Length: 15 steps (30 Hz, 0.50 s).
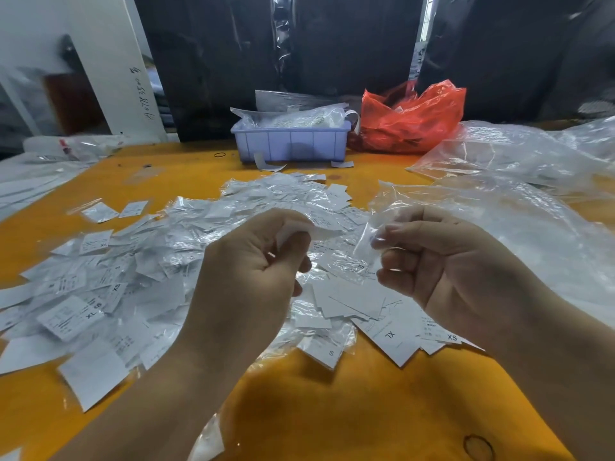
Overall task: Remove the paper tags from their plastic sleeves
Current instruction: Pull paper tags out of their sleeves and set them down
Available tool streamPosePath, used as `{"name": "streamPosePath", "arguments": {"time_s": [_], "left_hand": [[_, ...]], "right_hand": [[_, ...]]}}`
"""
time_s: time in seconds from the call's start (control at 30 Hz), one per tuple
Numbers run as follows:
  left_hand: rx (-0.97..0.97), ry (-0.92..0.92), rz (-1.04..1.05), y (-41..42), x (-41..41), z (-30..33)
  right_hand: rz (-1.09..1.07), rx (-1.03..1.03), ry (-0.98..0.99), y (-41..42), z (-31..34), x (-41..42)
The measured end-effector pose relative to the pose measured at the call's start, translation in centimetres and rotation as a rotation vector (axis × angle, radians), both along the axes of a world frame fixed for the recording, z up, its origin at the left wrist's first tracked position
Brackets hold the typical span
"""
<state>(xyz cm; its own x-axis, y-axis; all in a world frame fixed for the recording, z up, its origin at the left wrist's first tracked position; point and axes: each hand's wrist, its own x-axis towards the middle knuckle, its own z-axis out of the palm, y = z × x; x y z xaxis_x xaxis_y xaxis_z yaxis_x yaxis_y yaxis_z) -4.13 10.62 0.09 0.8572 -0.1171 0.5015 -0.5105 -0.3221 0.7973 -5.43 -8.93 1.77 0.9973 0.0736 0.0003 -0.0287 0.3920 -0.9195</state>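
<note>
1. The left hand (253, 261) pinches a white paper tag (319, 231) in the middle of the frame.
2. The right hand (442, 261) pinches a clear plastic sleeve (366, 241) just beside it.
3. More tags (100, 294) lie piled on the yellow surface (332, 410) below.

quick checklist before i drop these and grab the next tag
1. Paper tag fully out of its sleeve: ok, left hand pinches it alone.
2. Empty sleeve held by right hand: ok.
3. Sleeve really empty: cannot tell, plastic is blurred.
4. Bare tags stack within reach: ok, below the hands.
5. More sleeved tags left in pile: ok.
</note>
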Motion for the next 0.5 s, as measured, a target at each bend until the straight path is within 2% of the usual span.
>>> {"name": "streamPosePath", "arguments": {"time_s": [0.27,0.5], "left_hand": [[0.061,0.123,-0.076,-0.15,-0.18,-0.39],[-0.121,0.193,-0.152,-0.12,-0.29,-0.05]], "right_hand": [[0.067,0.056,0.047,0.07,-0.03,0.00],[0.075,-0.006,0.076,0.08,0.13,-0.16]]}}
